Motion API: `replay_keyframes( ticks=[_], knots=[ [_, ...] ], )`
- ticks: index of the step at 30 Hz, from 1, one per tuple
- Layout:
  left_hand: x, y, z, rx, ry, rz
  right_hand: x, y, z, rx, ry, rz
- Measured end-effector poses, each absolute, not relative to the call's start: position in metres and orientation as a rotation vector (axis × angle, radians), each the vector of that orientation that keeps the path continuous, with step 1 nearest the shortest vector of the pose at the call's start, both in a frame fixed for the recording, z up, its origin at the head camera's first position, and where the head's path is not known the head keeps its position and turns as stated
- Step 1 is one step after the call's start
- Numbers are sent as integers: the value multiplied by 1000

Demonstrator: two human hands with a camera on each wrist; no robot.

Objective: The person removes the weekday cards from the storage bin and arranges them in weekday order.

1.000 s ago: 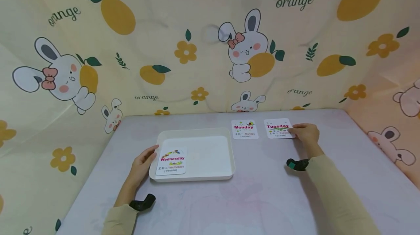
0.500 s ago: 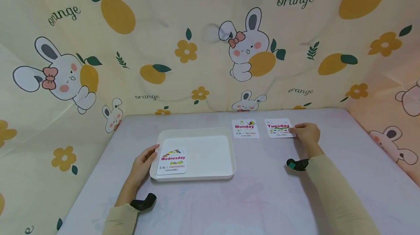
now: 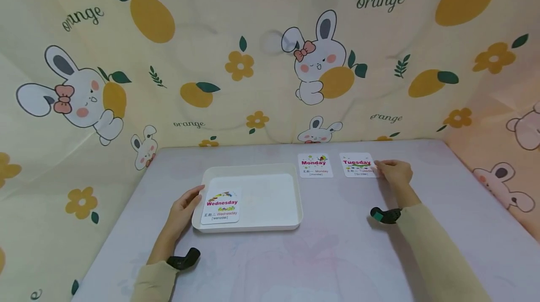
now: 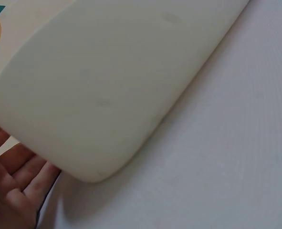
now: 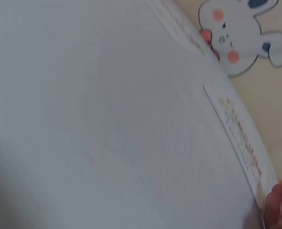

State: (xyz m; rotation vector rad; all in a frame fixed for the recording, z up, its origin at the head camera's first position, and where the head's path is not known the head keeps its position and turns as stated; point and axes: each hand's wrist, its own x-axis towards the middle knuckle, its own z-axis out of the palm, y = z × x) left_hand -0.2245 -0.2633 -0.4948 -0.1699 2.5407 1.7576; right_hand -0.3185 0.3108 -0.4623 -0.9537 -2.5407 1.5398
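My right hand (image 3: 394,172) rests at the near right edge of the Tuesday card (image 3: 357,165), fingertips curled onto its rim in a light pinching grip, though how firmly they have it cannot be told from the head view. The card lies flat on the tabletop (image 3: 337,245), just left of my fingers; the right wrist view shows it (image 5: 241,138) edge-on with a fingertip (image 5: 279,210) at its corner. One place further left, apart from it, lies the Monday card (image 3: 314,165). Well away to the left, my left hand (image 3: 184,208) lies with straight fingers against the near left corner of the white tray (image 3: 295,184), steadying it; the left wrist view shows the tray's wall (image 4: 107,95) against my palm (image 4: 12,186). Inside the tray, just right of that hand, the Wednesday card (image 3: 221,206) leans on the near wall. My judgement: a thin card flat on a smooth tabletop gives little to catch, so my fingertips could slide over it or push it into the Monday card.
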Motion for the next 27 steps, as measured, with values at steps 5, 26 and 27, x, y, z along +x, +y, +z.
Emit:
replay_keyframes(
  ticks=[5, 26, 27],
  knots=[
    [-224, -264, -494, -168, 2552, 1744, -312, 300, -460, -881, -2453, 1755],
    [-225, -263, -494, -170, 2553, 1748, -271, 221, -424, -304, -2478, 2227],
    [-224, -262, -494, -169, 2554, 1749, -270, 218, -422, -289, -2483, 2221]
  ],
)
